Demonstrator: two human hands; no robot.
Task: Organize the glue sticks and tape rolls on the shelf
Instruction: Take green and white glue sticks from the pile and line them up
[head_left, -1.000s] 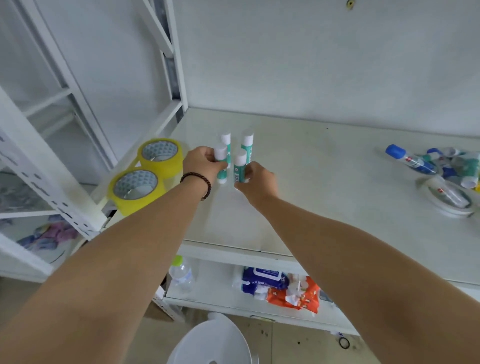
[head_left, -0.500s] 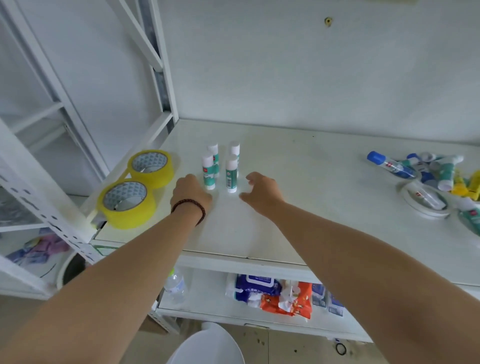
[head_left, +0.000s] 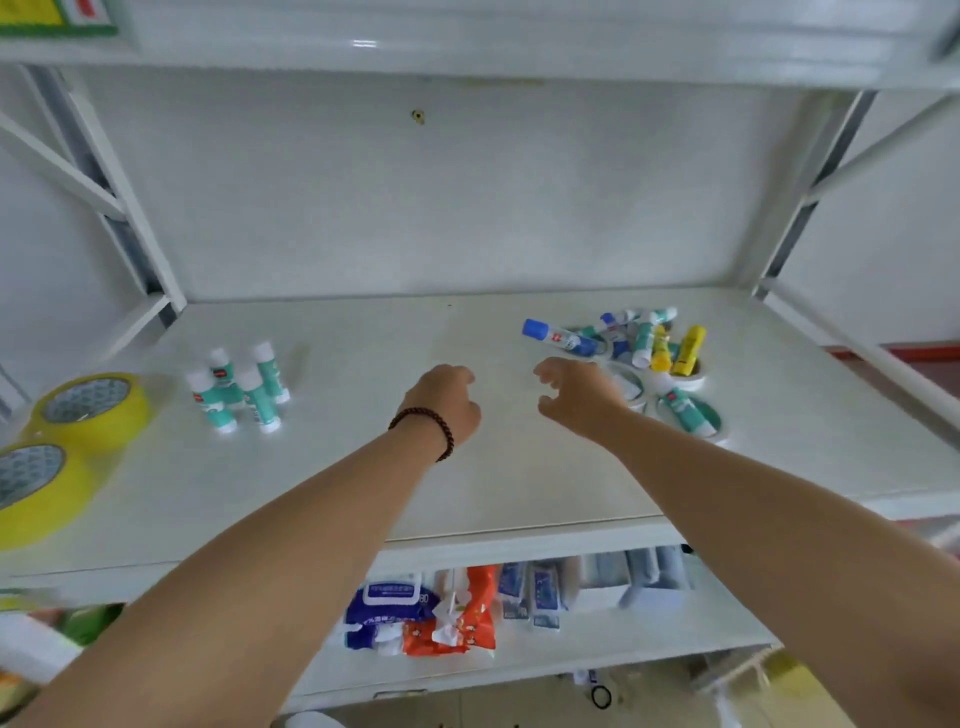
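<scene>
Well left of both grips (head_left: 498, 395), 4 glue sticks (head_left: 238, 387)

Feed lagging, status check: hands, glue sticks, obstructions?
Both hands empty, left, right. Four glue sticks upright, left side. Unsorted pile right. Nothing blocking.

Almost no writing can be read here. The four upright glue sticks (head_left: 236, 387) near the left edge of the shelf (head_left: 363, 467) each carry a small red brand mark on a white and teal label, too small and blurred to make out. The blue-capped glue bottle (head_left: 558, 338) lying toward the right back of the shelf bears a similar red mark, also unreadable. On the lower shelf, the blue wipes pack (head_left: 387, 608) shows white characters along its front that cannot be deciphered, and the orange pack (head_left: 467, 613) beside it has only blurred print.
</scene>
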